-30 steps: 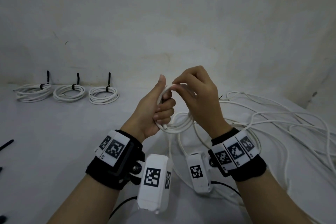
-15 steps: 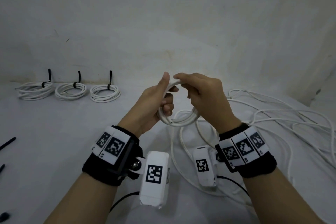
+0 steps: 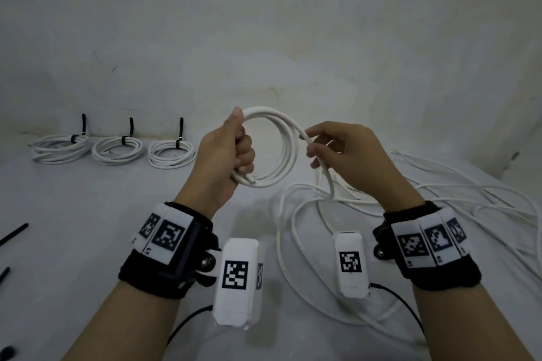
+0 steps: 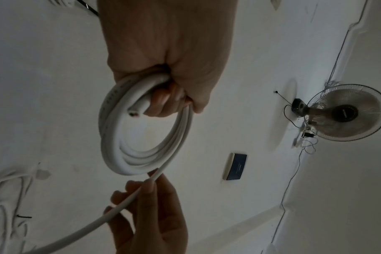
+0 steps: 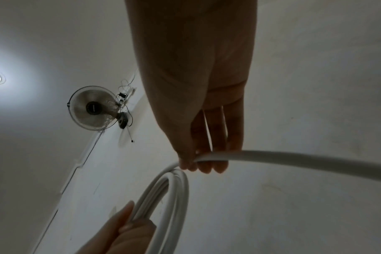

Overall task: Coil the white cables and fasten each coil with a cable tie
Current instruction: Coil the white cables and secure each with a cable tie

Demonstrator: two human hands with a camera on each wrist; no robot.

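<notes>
Coil (image 3: 274, 146) of white cable, several turns, held upright in the air above the table (image 3: 88, 214), its cut end (image 3: 250, 182) protruding at the bottom. Left hand (image 3: 225, 155) grips the coil's left side, fingers curled tight around the turns and thumb lying along the top. Right hand (image 3: 349, 152), just right of the coil, pinches the free strand (image 3: 328, 176) between thumb and fingertips, the other fingers loosely bent. The strand runs down from the coil into loose cable (image 3: 425, 202) spread on the table to the coil's right. Far left of the coil, against the wall, lie three tied coils (image 3: 117, 149), each bound with a black tie (image 3: 179, 133). Loose ties (image 3: 13, 233) lie near the table's left edge.
</notes>
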